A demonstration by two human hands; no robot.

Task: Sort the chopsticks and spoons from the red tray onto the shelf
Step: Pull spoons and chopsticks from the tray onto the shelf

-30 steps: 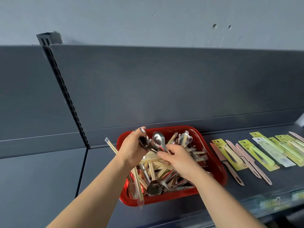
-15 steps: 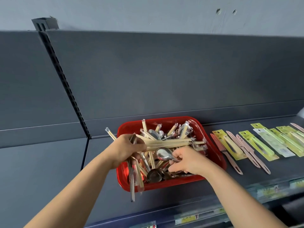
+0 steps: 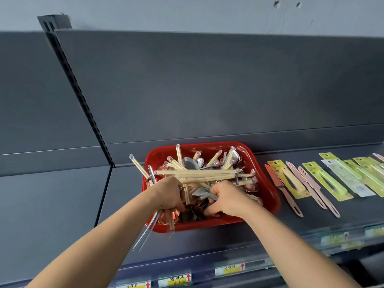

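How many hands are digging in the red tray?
2. Left hand grips a utensil bundle at the red tray's left edge; right hand pinches a spoon mid-tray.

No word or number reads clearly. Below the left grip and the right grip, the shelf rail carries white-and-yellow price tags. Each has a red up-arrow and handwritten characters too small to make out. Right of the right grip, the yellow-green packaging cards bear a dark round logo, unreadable.
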